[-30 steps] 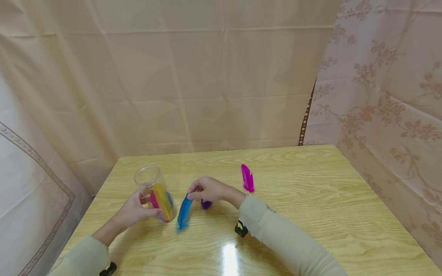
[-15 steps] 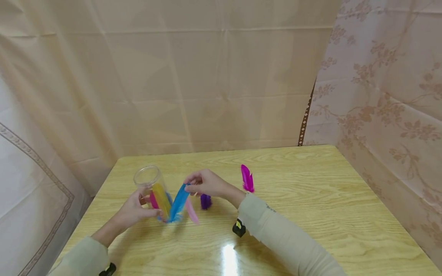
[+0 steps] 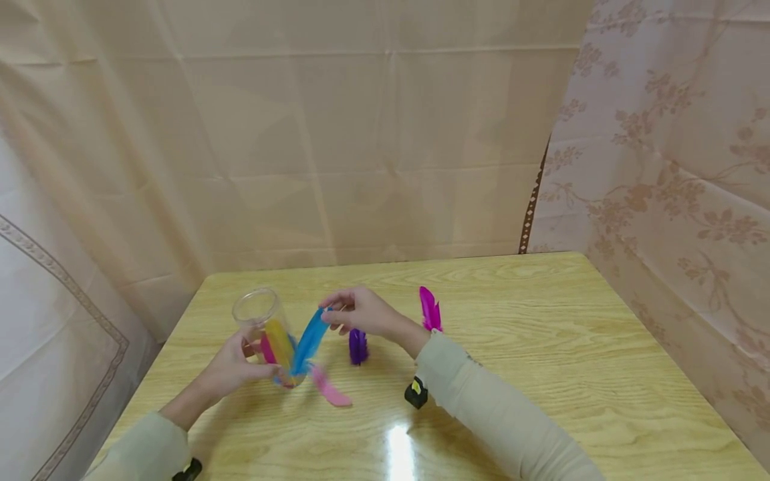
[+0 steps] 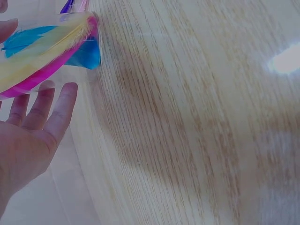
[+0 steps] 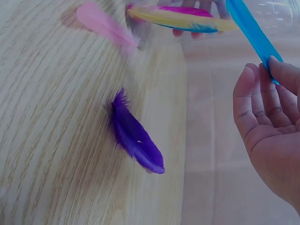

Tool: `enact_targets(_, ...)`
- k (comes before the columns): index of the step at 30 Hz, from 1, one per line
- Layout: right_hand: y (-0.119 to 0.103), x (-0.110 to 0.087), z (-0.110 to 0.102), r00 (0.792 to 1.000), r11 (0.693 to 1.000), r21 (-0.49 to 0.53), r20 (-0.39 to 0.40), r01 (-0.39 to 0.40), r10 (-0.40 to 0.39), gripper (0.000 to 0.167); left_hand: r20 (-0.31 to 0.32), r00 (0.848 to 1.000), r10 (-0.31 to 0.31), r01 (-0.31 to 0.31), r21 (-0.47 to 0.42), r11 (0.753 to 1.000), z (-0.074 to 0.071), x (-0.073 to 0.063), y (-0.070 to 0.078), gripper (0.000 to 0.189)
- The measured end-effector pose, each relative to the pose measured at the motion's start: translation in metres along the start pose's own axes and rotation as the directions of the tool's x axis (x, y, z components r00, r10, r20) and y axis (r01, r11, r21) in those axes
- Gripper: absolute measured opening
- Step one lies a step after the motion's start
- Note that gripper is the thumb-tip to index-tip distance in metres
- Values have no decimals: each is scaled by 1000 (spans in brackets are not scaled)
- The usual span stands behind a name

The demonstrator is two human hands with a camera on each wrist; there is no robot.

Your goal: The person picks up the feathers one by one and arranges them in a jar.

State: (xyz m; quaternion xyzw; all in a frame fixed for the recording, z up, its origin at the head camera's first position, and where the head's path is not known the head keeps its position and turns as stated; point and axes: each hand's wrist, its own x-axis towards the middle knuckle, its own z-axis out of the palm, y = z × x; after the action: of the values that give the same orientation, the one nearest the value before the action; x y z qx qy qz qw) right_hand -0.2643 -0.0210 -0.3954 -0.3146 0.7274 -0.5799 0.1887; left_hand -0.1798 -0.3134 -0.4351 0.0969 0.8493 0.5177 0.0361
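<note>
In the head view my left hand (image 3: 231, 366) grips a clear plastic jar (image 3: 255, 312) round its lower side. Inside the jar stand a yellow feather (image 3: 279, 341), a magenta one and a blue one. My right hand (image 3: 367, 312) pinches another blue feather (image 5: 253, 30) by its tip, between thumb and fingers. That feather slants down beside the jar, outside it or in front of it. Below its lower end is a pink feather (image 3: 331, 389), blurred; whether it lies flat on the table I cannot tell.
A purple feather (image 5: 136, 138) lies on the wooden table (image 3: 541, 361) under my right hand. Farther right and back lies a magenta feather (image 3: 430, 308). Curtains (image 3: 385, 147) hang behind the table and at both sides.
My right hand has risen slightly, swinging the blue feather left toward the jar. The pink feather has come into sight and dropped lower, and the purple one is uncovered. My left hand stays put.
</note>
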Motion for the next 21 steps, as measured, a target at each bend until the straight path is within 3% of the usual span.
enact_targets(13, -18, 2, 3, 996, 966, 254, -88, 53, -32, 42, -8, 999, -32, 32, 10, 999, 0, -1, 2, 82)
enact_targets(21, -31, 4, 4, 992, 949, 298, -104, 105, -77, 45, -7, 999, -37, 37, 14, 999, 0, -1, 3, 83)
